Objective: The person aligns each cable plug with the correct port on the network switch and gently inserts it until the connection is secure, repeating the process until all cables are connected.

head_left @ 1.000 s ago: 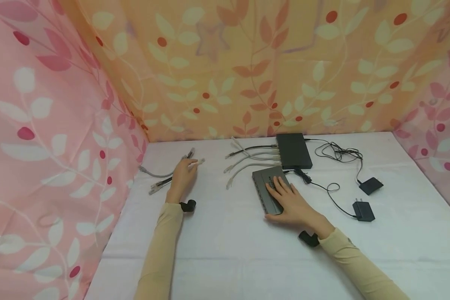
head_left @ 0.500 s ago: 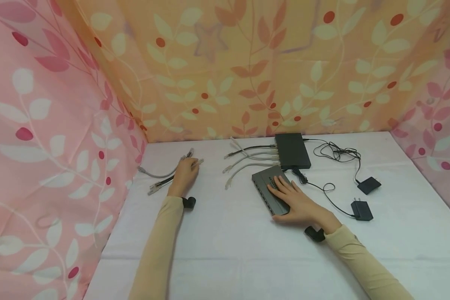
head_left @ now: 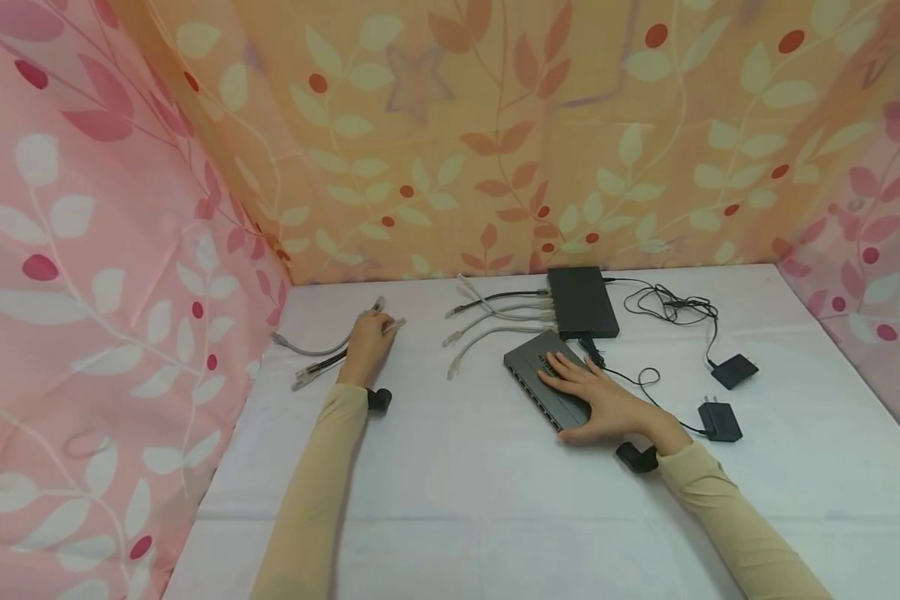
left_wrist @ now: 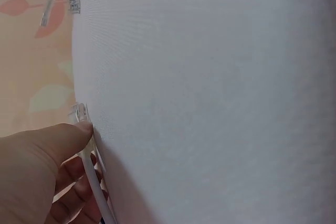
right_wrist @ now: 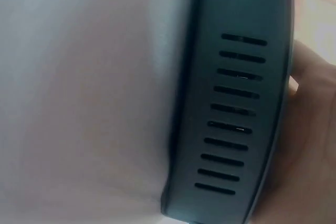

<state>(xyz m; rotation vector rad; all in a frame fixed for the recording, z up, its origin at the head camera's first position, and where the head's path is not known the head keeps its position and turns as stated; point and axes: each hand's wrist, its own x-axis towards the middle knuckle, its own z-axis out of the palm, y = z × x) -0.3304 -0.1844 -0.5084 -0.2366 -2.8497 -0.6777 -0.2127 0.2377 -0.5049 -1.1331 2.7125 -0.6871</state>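
Observation:
My left hand (head_left: 367,346) pinches a pale network cable (left_wrist: 92,174) just behind its clear plug, thumb on top, in the left wrist view. Beneath that hand lie more loose network cables (head_left: 318,369), grey and black, partly hidden by it. At the middle right, my right hand (head_left: 603,404) rests on a grey network switch (head_left: 525,367), fingers spread over its top and thumb at the near edge. The switch lies at a slant, its row of ports facing left. Its vented side (right_wrist: 231,108) fills much of the right wrist view.
Behind the grey switch sits a black box (head_left: 581,300) with several network cables (head_left: 506,331) plugged into its left side. Two black power adapters, a nearer one (head_left: 720,421) and a farther one (head_left: 735,371), lie right with their cords. Patterned cloth walls (head_left: 420,167) enclose the table.
The grey switch has turned a little, its near end swinging right with my right hand. My left hand stays at the cables, fingers still around the plug end.

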